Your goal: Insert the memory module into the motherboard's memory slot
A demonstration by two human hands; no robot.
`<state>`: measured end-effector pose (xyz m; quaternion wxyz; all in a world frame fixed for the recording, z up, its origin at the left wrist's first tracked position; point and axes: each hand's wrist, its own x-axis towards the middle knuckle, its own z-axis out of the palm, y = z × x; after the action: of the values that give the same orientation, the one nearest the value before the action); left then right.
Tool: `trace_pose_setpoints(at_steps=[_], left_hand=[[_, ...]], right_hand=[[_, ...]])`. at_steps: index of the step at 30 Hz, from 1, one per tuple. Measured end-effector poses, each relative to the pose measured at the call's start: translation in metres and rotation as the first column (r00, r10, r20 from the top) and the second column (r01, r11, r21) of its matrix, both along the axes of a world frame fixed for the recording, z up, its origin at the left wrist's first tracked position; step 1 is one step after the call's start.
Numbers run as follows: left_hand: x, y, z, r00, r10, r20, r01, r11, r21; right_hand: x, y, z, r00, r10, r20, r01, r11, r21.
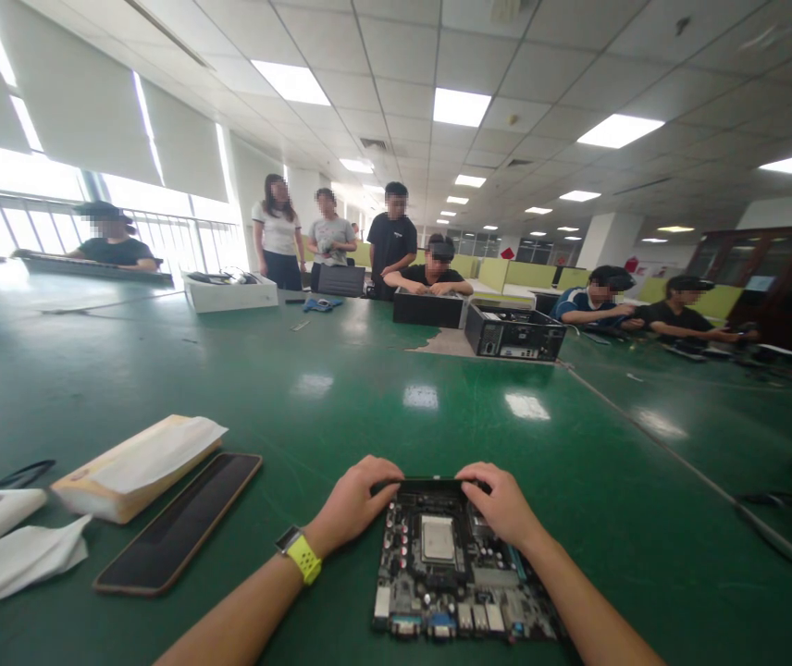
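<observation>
A bare motherboard [396,546] lies on the green table before me, its row of ports toward me. A square silver processor [438,539] sits in its socket. Along the board's far edge stands a thin dark strip [432,484] that looks like a RAM stick. My left hand [361,499] pinches its left end, thumb and fingers close together. At the other end my right hand [497,499] grips it the same way. My fingers partly cover both ends, so I cannot tell how deep it sits in a slot.
On the left lie a phone [180,523], a tissue pack [136,472] and crumpled white tissue [25,560]. Across the green table [285,388] stand an open computer case [515,333], another dark case [427,308] and a white box [230,292]. Several people are beyond.
</observation>
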<state>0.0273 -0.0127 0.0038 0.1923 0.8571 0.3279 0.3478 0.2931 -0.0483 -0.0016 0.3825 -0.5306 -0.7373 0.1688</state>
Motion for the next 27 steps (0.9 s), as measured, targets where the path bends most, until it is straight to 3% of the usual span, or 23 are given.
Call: trace_pose_setpoints(at_steps=[27], left_hand=[[0.0006, -0.0024, 0.0031, 1.000, 0.025, 0.013, -0.025, 1.000, -0.004]], right_hand=[[-0.0014, -0.0012, 0.0007, 1.000, 0.008, -0.002, -0.008, 1.000, 0.016]])
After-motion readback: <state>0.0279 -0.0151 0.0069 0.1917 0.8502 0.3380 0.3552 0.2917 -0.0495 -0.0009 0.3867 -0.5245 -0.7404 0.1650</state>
